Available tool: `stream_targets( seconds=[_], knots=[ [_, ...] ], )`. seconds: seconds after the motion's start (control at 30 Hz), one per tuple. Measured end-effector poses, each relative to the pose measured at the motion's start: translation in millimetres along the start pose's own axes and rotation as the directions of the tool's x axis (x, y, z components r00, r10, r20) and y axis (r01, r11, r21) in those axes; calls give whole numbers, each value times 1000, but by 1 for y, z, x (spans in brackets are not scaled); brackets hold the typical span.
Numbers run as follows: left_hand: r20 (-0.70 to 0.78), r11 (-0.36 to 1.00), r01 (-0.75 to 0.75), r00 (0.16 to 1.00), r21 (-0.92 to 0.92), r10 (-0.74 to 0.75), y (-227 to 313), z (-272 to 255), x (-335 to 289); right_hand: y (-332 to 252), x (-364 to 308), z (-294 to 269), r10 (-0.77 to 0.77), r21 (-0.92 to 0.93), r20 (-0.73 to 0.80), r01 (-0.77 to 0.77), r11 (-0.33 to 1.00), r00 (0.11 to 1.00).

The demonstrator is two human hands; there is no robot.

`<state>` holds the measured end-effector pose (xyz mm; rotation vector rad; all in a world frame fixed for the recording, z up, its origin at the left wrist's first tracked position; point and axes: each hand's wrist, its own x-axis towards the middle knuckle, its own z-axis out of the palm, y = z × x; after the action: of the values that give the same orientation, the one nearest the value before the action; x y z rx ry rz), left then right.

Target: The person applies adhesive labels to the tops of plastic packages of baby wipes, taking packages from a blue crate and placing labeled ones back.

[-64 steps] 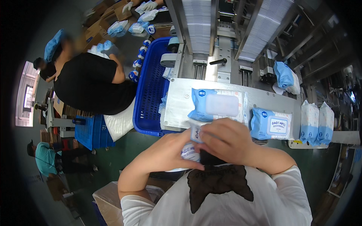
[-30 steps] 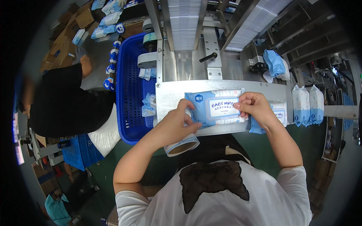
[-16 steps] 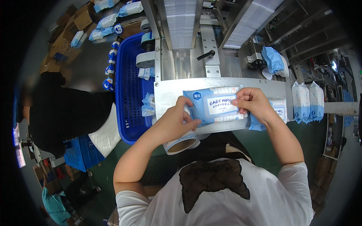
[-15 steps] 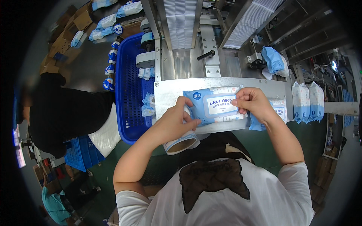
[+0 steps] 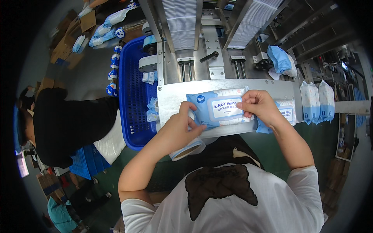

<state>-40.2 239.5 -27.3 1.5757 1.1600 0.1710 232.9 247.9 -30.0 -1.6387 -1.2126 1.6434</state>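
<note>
A blue and white pack of wipes [image 5: 204, 112] lies flat at the front of a metal work plate [image 5: 171, 91], its labelled face up. At its left end, my left hand [image 5: 176, 126] grips the edge between thumb and curved fingers. My right hand [image 5: 258, 106] is closed over the right end, thumb and forefinger pinched beside the white label panel. Whether a thin sticker is between those fingertips is too small to tell. Below my left hand hangs a roll of labels [image 5: 188, 150], partly covered by it. Another wipes pack [image 5: 286, 110] lies behind my right wrist.
A blue plastic basket [image 5: 130, 97] with a few packs stands left of the plate. Behind are stacked white cards [image 5: 180, 27] in metal guides and a black lever [image 5: 208, 57]. Upright packs [image 5: 326, 103] stand at right. A co-worker in black [image 5: 74, 120] is at left.
Both hands and the pack stay nearly in place. Behind the plate, two sets of rods with metal blocks have come into sight. The co-worker has shifted slightly, and another person's hand shows at upper left.
</note>
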Motion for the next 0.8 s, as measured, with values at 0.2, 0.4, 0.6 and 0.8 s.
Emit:
stream_targets(
  seconds=[0.2, 0.4, 0.6, 0.8],
  knots=[
    [104, 895, -153, 987, 420, 120, 26, 10, -17, -3, -1, 3, 1, -29, -1, -1, 1000, 1000],
    [116, 701, -194, 981, 686, 158, 28, 19, -13, -4, -4, 8, -221, -517, -32, 173, 838, 975],
    [96, 688, -198, 978, 698, 184, 23, 22, -14, 0, -9, 12, -641, -949, 47, 234, 210, 766],
    [27, 642, -151, 980, 752, 199, 36, 25, -23, 14, -28, -1, -452, -933, 306, 358, 30, 838]
  ],
)
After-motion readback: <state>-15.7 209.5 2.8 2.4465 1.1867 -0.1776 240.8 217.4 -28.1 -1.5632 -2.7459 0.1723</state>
